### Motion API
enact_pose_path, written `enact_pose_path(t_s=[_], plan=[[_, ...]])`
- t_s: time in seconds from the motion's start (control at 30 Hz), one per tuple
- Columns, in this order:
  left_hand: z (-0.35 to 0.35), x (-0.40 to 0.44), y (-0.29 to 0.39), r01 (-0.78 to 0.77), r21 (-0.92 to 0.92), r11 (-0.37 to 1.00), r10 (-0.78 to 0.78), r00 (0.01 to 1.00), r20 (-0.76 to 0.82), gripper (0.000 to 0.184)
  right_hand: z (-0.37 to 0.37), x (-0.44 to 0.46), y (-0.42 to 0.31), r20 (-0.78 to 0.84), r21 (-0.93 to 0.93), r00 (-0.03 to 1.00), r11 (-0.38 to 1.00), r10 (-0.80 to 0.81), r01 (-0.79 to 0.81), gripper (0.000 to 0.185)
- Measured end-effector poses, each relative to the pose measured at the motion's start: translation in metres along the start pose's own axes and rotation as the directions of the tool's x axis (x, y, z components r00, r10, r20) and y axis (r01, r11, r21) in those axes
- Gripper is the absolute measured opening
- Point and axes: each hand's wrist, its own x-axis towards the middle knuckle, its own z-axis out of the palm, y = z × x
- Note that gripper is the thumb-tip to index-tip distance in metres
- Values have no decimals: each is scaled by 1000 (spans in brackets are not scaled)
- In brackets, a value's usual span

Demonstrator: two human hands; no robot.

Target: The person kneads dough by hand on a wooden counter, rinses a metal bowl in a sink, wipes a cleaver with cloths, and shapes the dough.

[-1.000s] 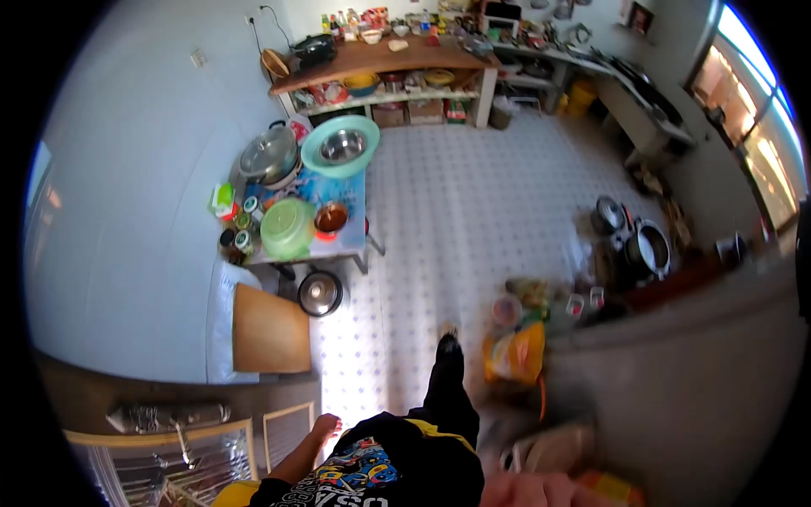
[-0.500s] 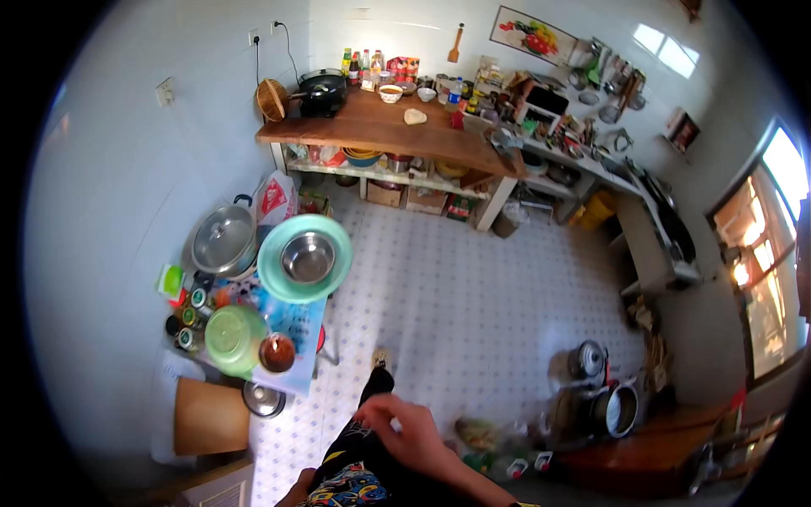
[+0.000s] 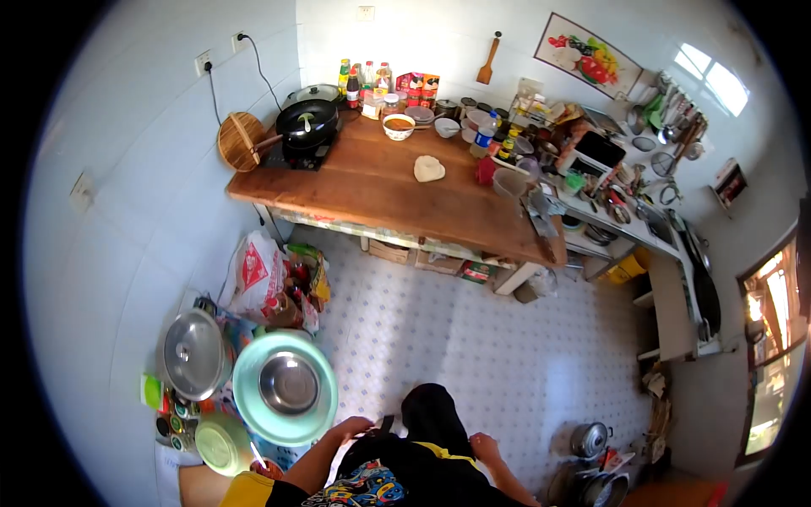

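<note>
L hand [image 3: 353, 427] at bottom centre, beside the shirt [image 3: 380, 482], just off the turquoise basin [image 3: 250, 410]. Its fingers are partly lost against dark cloth — can't tell if they're open or closed, or on anything. R hand [image 3: 485, 448], bottom centre-right, hangs by the other side of the body over the tiled floor [image 3: 507, 355]; its fingers look curled in, but it's too small to tell how far, & nothing shows in it.

Nearest thing to a hand is that basin, lower left of frame, w/ a steel bowl [image 3: 289, 384] sitting inside it. Light green bowl [image 3: 224, 444] just below-left of it, lidded pot [image 3: 193, 355] to its left. Lidded silver pot [image 3: 589, 439] on the floor, lower right, well apart from R hand.

Step in hand, as I judge it: crossing the room, prob. mid-stride — one dark trouser leg [image 3: 435, 414] is bent fwd, bottom centre. Wooden counter [image 3: 363, 190] spans upper centre, w/ a pale dough lump [image 3: 429, 169] on it & a black pan [image 3: 307, 122] toward its left end; both well out of reach, I'd say. Moving on from this stance calls for keeping L arm clear of the basin rim, & more steps fwd before anything up there is reachable.
</note>
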Motion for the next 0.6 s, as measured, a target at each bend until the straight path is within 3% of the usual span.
enact_pose_path(t_s=[0.07,0.17,0.2,0.23,0.27,0.33,0.4,0.47,0.53,0.6], plan=[[-1,27,72,-138,-146,980,137,990,-15,31,-34,71,1,-4,101,997,992,78,-77,34],[-7,99,158,-221,-221,950,155,947,-282,30,-120,204,-13,-94,342,971,923,220,-176,33],[-12,122,178,-216,-235,948,143,946,-291,30,-141,261,-11,-103,283,977,948,184,-149,33],[-17,148,197,-243,-209,947,142,902,-408,28,-170,313,-16,-108,300,982,946,157,-118,34],[-26,176,215,-265,-181,947,137,844,-519,27,-203,363,-27,-123,281,987,958,100,-62,33],[-54,231,226,-146,271,951,290,719,-631,24,-261,461,-50,-148,229,989,972,-29,63,32],[-49,212,294,-428,-159,890,268,771,-578,22,-323,549,-82,-188,207,975,965,-120,159,32],[-44,187,359,-439,-413,798,118,785,-609,20,-377,621,-118,-239,207,956,953,-171,223,31],[-50,171,393,-467,-370,803,125,739,-662,21,-413,680,-151,-361,226,910,927,-204,298,35],[-59,176,405,-436,-377,817,77,730,-679,20,-433,735,-177,-453,109,848,927,-275,359,35]])
